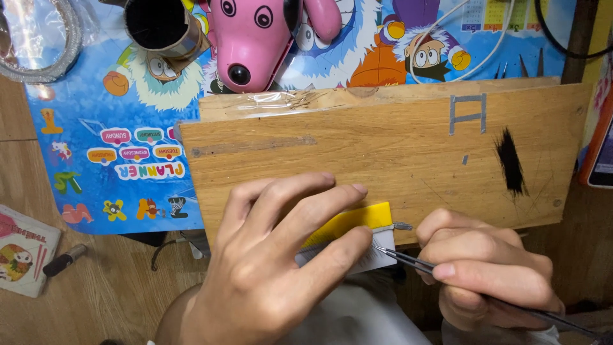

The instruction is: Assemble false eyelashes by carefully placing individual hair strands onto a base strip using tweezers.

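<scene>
Here, going left to right: a small printed box [22,252] and a marker [64,260] lie on the tabletop [108,294], beside a blue cartoon mat [96,160] that carries a tape roll [41,38], a dark tube [159,25] and a pink toy dog [252,38].

The left hand [268,268] lies over the near edge of a wooden board [383,153], its fingers [332,252] spread and pressed down on a yellow card [357,220] with a pale strip along its lower edge. That card sits at the board's near edge, half under the fingertips.

The right hand [485,268] has its fingers pinched together on dark tweezers [415,260], whose tips meet the card's pale strip right by the left fingertip. A small metal piece [399,226] lies at the card's right corner.

Risks, as I judge them: the tweezer points are so close to the left fingertip that a slip could jab it; if the holding fingers ease off, the card could skid over the board's edge; and too hard a squeeze might flick whatever fine bit the tips hold, which is too small to make out.

Further right, a tuft of black fibres [511,163] lies loose on the board, and a stray sleeve or breath could scatter it. A grey mark [468,114] sits above it, white cable [460,38] loops behind, and an orange-edged device [600,147] rests at the far right. Nothing blocks the hands.
</scene>
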